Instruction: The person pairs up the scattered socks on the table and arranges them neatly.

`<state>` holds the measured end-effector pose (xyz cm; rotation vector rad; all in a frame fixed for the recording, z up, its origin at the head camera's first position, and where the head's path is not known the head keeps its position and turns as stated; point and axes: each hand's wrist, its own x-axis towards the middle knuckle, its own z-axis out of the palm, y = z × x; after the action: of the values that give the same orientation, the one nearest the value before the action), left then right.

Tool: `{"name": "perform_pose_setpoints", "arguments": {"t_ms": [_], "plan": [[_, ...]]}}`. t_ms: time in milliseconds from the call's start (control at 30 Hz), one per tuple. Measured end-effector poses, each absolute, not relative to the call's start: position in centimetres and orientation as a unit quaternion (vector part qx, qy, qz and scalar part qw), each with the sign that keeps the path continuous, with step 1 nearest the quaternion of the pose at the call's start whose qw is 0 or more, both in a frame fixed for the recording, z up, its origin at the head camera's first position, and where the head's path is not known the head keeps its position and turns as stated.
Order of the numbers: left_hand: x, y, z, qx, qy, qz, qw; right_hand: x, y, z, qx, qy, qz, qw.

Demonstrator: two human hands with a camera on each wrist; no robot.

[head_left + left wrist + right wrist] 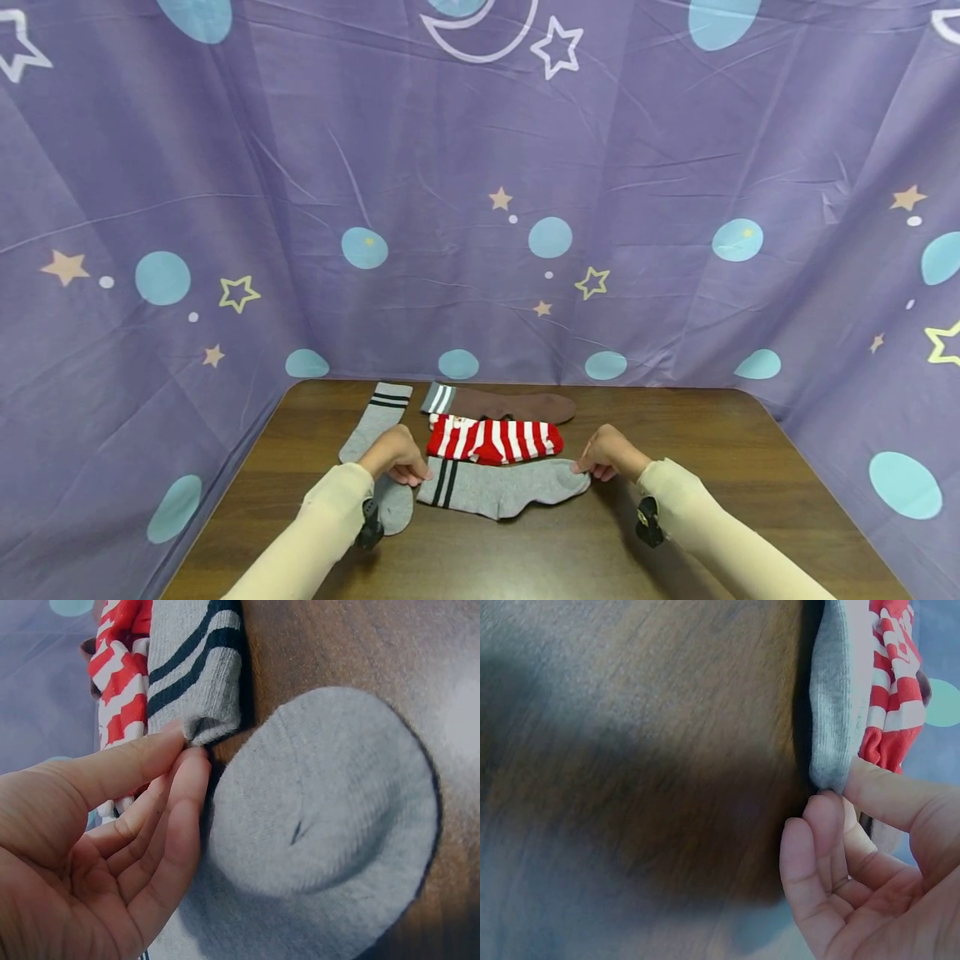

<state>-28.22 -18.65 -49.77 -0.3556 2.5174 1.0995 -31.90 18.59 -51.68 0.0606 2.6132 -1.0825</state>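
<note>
A grey sock with two black stripes (510, 487) lies stretched sideways between my two hands. My left hand (397, 457) pinches its striped cuff between thumb and fingertips; in the left wrist view the cuff opening (214, 727) shows at the thumb tip. At the other end my right hand (609, 454) pinches the toe, whose grey tip (831, 765) sits between thumb and fingers in the right wrist view. Just behind it lies a red and white striped sock (498, 440). A second grey sock (367, 433) lies at the left, partly hidden under my left hand and wrist.
Behind the red sock lies a brown sock (517, 406) with a grey, white-striped cuff. All the socks are on a dark wooden table (712, 467). A purple curtain (465, 317) with stars and dots hangs along the table's back and sides.
</note>
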Motion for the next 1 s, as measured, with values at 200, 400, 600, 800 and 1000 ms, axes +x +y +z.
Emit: {"name": "perform_pose_setpoints", "arguments": {"t_ms": [200, 400, 600, 800, 1000], "plan": [[-28.1, -18.5, -49.8, -0.127, 0.894, 0.385, 0.192, -31.6, 18.6, -51.6, 0.018, 0.91, -0.382, 0.162], [-28.2, -18.6, -49.6, -0.12, 0.898, 0.376, 0.194, -31.5, 18.7, -51.3, 0.013, 0.904, -0.39, 0.174], [-28.3, -18.7, -49.1, -0.115, 0.902, 0.369, 0.191, -31.8, 18.7, -51.1, 0.008, 0.888, -0.417, 0.195], [-28.1, -18.8, -48.9, -0.115, 0.897, 0.378, 0.198, -32.1, 19.0, -50.8, 0.007, 0.872, -0.441, 0.21], [-28.1, -19.4, -49.2, -0.104, 0.891, 0.394, 0.2, -32.8, 19.1, -49.7, 0.01, 0.842, -0.495, 0.214]]}}
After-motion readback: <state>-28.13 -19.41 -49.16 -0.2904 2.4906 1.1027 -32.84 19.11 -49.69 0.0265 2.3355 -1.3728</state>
